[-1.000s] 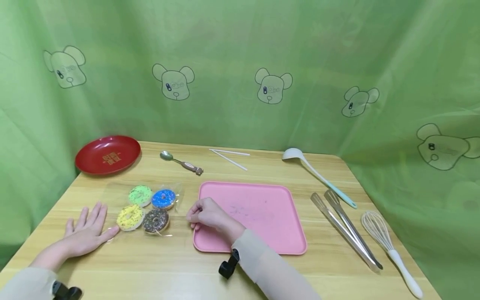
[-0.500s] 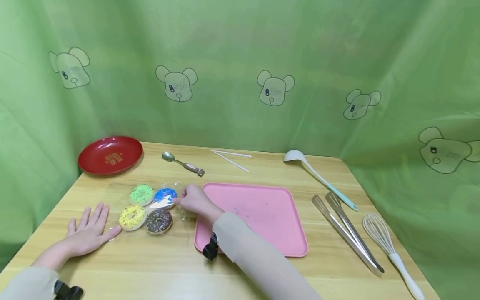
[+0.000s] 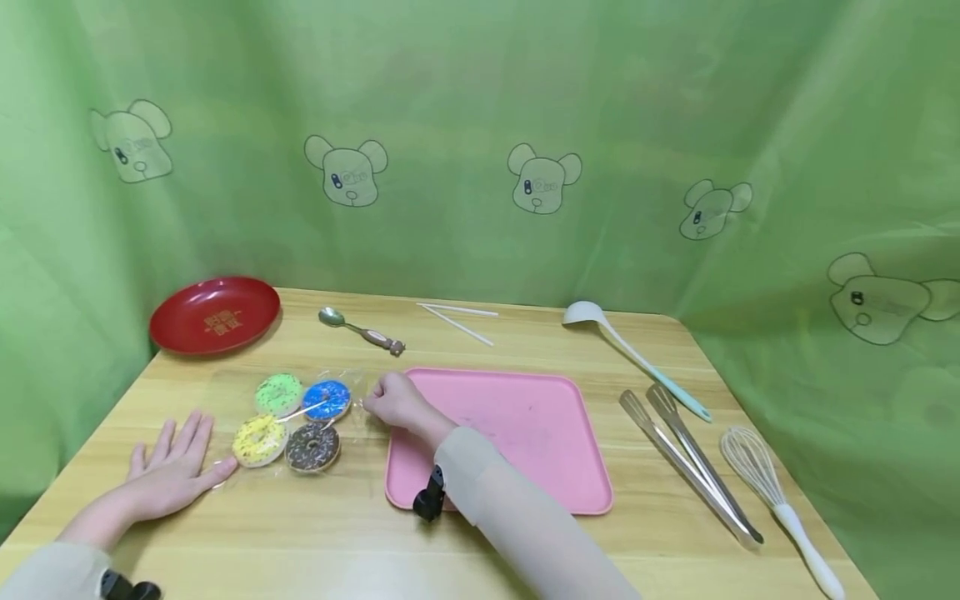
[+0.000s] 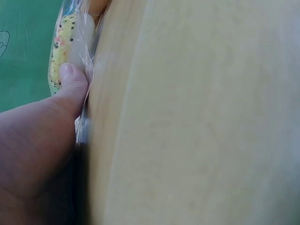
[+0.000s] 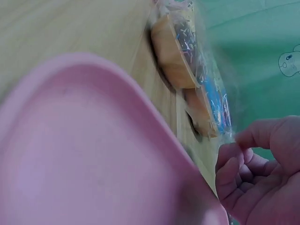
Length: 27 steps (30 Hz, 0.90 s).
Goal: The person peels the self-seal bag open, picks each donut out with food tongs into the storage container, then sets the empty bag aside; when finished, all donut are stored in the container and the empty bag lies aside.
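Note:
Toy doughnuts lie in a clear plastic bag [image 3: 225,392] on the table: green [image 3: 279,394], blue [image 3: 327,400], yellow [image 3: 259,440] and chocolate-brown [image 3: 312,447], all with sprinkles. My left hand [image 3: 171,467] rests flat with fingers spread, left of the bag. Its thumb presses the bag's edge by the yellow doughnut [image 4: 65,42] in the left wrist view. Over the pink tray's upper left corner, my right hand [image 3: 401,404] pinches the bag's right edge between thumb and forefinger. The other right fingers are curled in, as the right wrist view shows beside the blue doughnut [image 5: 213,101].
A pink tray [image 3: 510,442] lies under the right forearm. Behind are a red plate [image 3: 217,317], a spoon [image 3: 363,332] and white straws [image 3: 457,321]. To the right lie a ladle [image 3: 637,358], metal tongs [image 3: 693,467] and a whisk [image 3: 780,500]. A green curtain [image 3: 450,100] hangs behind.
My right hand has moved from the tray's left edge up to the blue doughnut, then slightly right, taking hold of the bag's edge. The left hand stays put.

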Each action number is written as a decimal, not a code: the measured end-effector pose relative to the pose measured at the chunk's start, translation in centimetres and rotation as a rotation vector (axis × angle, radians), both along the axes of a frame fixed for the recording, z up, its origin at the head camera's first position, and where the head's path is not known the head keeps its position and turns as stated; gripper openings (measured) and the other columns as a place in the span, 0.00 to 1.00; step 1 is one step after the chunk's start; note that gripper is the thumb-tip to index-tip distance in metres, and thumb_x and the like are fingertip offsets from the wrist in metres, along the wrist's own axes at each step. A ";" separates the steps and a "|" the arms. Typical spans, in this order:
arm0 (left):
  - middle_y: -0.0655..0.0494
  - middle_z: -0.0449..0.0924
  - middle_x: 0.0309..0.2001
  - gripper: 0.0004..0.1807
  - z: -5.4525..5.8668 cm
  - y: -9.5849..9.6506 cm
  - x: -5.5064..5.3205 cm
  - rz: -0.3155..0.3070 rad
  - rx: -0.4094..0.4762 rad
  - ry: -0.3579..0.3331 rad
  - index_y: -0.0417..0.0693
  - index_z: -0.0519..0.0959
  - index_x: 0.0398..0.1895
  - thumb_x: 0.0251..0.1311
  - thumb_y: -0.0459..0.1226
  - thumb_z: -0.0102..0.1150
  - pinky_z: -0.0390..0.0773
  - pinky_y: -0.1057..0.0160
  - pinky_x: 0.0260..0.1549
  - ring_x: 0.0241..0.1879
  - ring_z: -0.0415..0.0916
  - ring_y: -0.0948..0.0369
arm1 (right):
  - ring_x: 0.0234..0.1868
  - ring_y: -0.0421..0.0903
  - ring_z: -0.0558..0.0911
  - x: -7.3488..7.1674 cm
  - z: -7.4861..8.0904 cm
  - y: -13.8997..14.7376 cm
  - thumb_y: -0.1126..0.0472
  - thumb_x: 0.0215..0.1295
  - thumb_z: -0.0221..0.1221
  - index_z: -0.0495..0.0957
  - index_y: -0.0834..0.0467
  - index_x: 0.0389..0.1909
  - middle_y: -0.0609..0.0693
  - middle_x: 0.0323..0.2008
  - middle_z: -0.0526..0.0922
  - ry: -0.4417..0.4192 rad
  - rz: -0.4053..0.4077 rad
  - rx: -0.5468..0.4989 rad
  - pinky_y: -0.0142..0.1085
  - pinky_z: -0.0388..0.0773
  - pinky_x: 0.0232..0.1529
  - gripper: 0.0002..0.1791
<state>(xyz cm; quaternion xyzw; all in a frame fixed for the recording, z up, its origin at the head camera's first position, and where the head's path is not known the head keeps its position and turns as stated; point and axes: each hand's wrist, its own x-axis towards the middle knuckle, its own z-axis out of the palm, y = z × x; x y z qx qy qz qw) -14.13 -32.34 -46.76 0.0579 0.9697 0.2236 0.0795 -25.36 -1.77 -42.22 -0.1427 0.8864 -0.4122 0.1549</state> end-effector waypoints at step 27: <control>0.31 0.23 0.69 0.51 -0.3 -0.4 -0.3 0.006 -0.007 -0.010 0.30 0.34 0.69 0.63 0.62 0.38 0.16 0.28 0.47 0.63 0.16 0.32 | 0.17 0.40 0.70 -1.5 -0.7 -0.7 0.56 0.59 0.63 0.78 0.59 0.27 0.50 0.20 0.76 -0.039 -0.052 -0.126 0.31 0.70 0.18 0.10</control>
